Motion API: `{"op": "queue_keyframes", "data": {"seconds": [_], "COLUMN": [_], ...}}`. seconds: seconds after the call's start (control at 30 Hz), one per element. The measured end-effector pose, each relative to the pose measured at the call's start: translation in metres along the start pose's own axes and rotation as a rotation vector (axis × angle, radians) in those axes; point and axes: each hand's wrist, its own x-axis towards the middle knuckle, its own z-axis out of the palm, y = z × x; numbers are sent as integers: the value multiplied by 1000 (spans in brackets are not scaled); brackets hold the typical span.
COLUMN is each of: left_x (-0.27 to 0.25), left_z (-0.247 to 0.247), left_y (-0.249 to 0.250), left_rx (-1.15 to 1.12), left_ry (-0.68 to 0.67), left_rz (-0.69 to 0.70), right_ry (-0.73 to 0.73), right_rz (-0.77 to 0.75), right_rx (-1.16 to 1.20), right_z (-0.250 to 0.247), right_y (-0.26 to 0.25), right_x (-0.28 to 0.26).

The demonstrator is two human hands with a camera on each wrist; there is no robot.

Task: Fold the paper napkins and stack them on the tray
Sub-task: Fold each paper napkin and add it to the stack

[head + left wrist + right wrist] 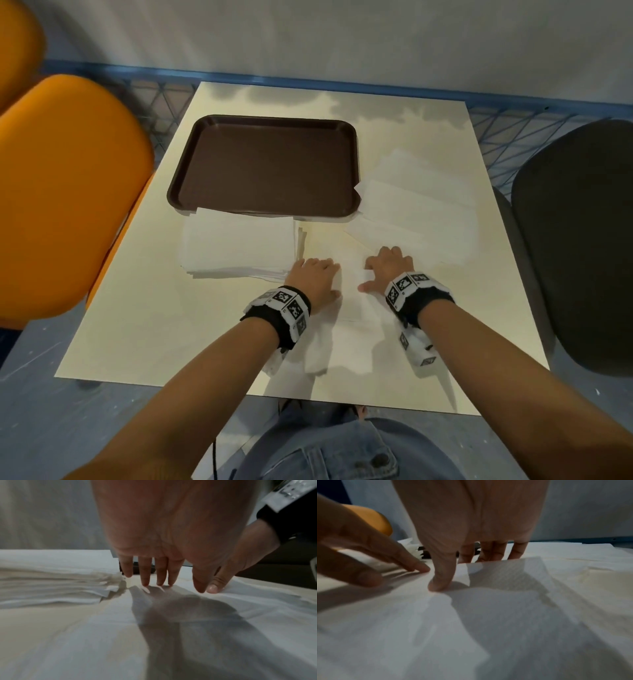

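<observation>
My head view is evenly lit but soft, and the worktop [144, 329] edges bend from the wide lens. Both wrist views are dim and blurred; I see each hand throw a dark shadow toward the camera.

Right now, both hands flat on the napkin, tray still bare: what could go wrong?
1. The napkin is thin and already rippled beside the right hand; sliding the fingers may drag or tear it rather than crease it.
2. The left hand sits against the flat stack; a sideways move could skew its loose edges.
3. The spread pile overlaps the tray corner, so shifting the tray could scatter it.
</observation>
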Motion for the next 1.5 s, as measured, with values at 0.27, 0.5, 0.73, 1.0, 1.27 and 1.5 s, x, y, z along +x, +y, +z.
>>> {"op": "queue_keyframes", "data": {"seconds": [0.27, 0.5, 0.73, 1.0, 1.27, 1.5], "left_x": [-8, -33, -43, -23, 3, 20], "left_z": [-33, -53, -27, -33, -36, -16], "left_y": [-33, -112, -173, -150, -44, 6], "left_rx": [-1074, -1163, -792, -354, -323, -445], "left_ry": [374, 607, 452, 565, 454, 39], "left_rz": [-328, -593, -819, -849, -359, -160], "right_ry": [162, 217, 52, 93, 139, 153], "right_rz": [-200, 56, 218, 244, 136, -93], "right_rx": [905, 633, 365, 431, 581, 529], "right_z": [-37, -22, -2, -8, -15, -35], "right_y": [5, -6, -5, -1, 3, 10], "right_x": [-10, 20, 24, 18, 5, -13]}}
